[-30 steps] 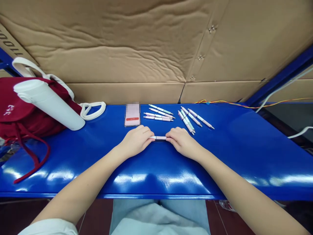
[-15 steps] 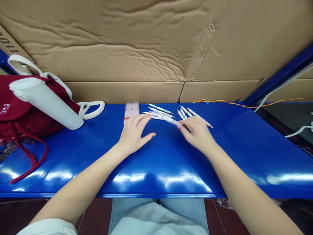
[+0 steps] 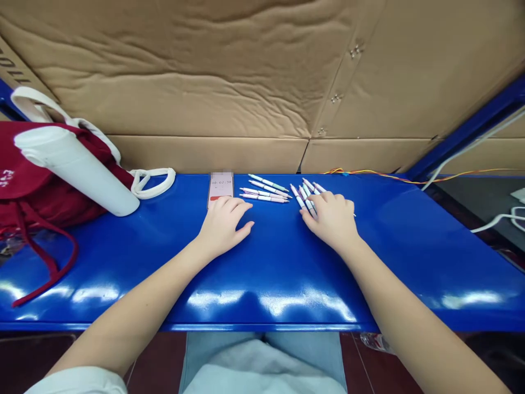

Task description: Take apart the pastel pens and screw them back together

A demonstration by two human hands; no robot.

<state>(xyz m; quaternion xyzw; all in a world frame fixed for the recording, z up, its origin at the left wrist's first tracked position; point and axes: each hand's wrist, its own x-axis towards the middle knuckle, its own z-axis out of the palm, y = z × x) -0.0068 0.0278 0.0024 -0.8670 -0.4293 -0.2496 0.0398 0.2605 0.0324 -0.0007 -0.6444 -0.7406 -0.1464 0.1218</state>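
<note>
My left hand [image 3: 223,224] rests palm down on the blue table [image 3: 287,262], fingers loosely apart and holding nothing, just in front of a phone [image 3: 220,187] lying flat. My right hand [image 3: 332,219] lies over a fanned group of pastel pens [image 3: 304,192], its fingers stretched flat on their near ends; a pink pen sits at the left edge of that group. A second group of several pens [image 3: 266,190] lies between the phone and my right hand, touched by neither hand.
A white bottle [image 3: 77,172] leans on a red bag [image 3: 28,191] with white handles at the far left. Cardboard [image 3: 246,82] walls the back. Coloured wires [image 3: 389,176] and a white cable [image 3: 492,221] run at the right.
Both hands let go of the pink pen they held between them. My right hand carried it up and right to the right-hand pen group; my left hand moved up toward the phone.
</note>
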